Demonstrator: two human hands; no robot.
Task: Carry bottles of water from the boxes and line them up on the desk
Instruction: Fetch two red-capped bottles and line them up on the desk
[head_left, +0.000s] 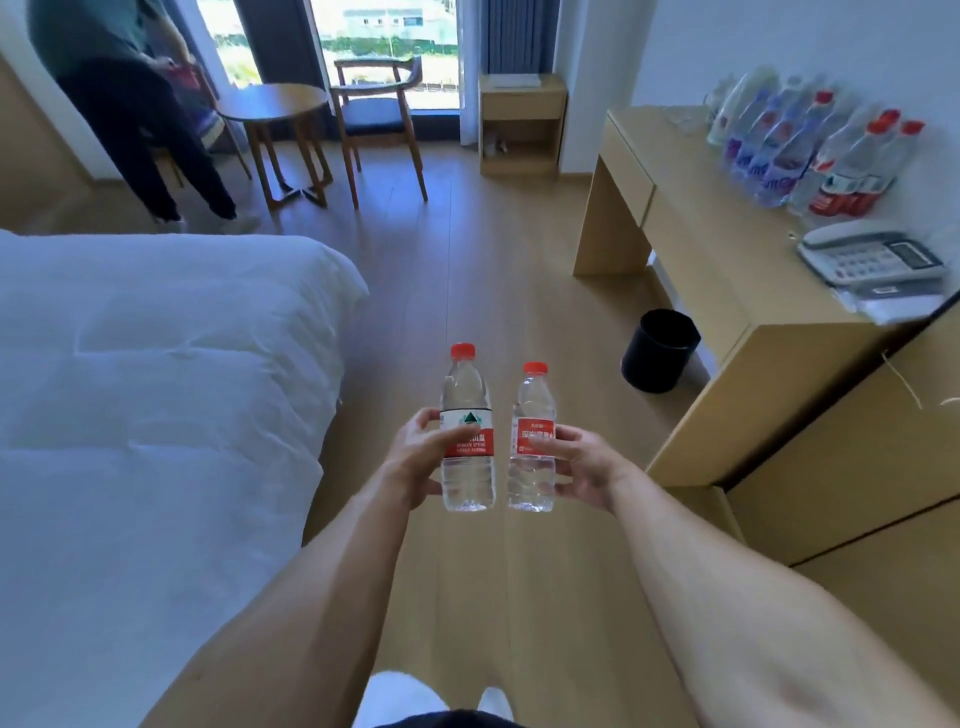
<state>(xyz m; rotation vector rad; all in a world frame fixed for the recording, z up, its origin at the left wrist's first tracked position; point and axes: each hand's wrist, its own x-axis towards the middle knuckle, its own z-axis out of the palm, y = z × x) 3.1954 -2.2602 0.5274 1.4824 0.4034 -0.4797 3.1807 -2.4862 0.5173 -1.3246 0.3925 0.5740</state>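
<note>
A row of bottles (810, 150) already lines the desk (727, 270) along its far edge (well underway). The left hand (415, 457) grips one red-capped bottle (466, 431), the right hand (582, 462) a second bottle (532, 441), both still to place.

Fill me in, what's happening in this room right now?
A person stands between the bed and the desk, holding two upright water bottles over the floor. The left hand grips the taller bottle; the right hand grips the shorter bottle. Both have red caps. A row of bottles already stands at the back of the desk, next to a phone. Another person stands by the window.
</note>
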